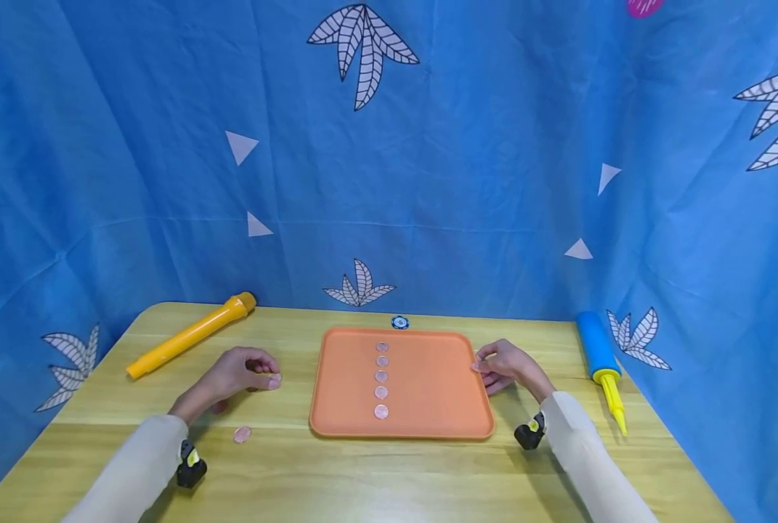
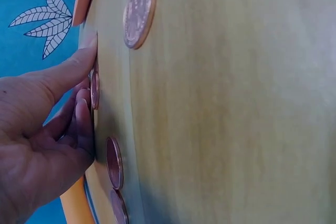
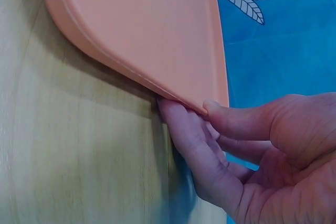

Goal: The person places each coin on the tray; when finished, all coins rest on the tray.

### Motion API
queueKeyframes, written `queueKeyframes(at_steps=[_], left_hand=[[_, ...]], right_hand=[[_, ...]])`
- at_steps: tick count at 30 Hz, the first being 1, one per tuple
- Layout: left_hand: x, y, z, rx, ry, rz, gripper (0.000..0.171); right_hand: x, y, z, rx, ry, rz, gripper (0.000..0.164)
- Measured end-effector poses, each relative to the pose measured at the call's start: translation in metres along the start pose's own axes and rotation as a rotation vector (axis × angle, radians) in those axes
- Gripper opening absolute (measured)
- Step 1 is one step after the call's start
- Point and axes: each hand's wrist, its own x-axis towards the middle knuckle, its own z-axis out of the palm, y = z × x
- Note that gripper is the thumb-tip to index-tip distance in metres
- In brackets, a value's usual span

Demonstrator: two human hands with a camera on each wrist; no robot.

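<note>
My left hand is low over the table at the left, thumb and forefinger meeting at a copper coin. In the left wrist view more coins lie on the wood under the hand, hidden from the head view. Nearer the front lies another loose coin. An orange tray rests in the middle, with several coins in a straight column on it. My right hand grips the tray's right rim, thumb on top and fingers at its outer side and underneath.
An orange-yellow tube lies slantwise at the back left. Behind the tray is a dark blue and white chip. A blue and yellow pump lies along the right table edge. Blue patterned cloth hangs behind and at both sides.
</note>
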Motion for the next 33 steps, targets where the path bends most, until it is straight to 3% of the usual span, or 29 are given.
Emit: queueKeyframes(at_steps=[11, 18, 26, 33], left_hand=[[0.000, 0.005, 0.004, 0.033, 0.002, 0.021, 0.017], [-0.001, 0.008, 0.004, 0.020, 0.012, -0.017, 0.015], [-0.001, 0.010, 0.010, 0.100, 0.100, -0.007, 0.015], [-0.001, 0.011, 0.011, 0.052, 0.105, -0.013, 0.008]], right_hand=[[0.006, -0.008, -0.003, -0.005, 0.046, 0.047, 0.009], [0.013, -0.012, -0.006, 0.038, 0.062, 0.019, 0.016], [0.016, -0.012, -0.003, -0.071, 0.089, -0.027, 0.011], [0.019, -0.012, 0.000, -0.136, 0.109, -0.003, 0.005]])
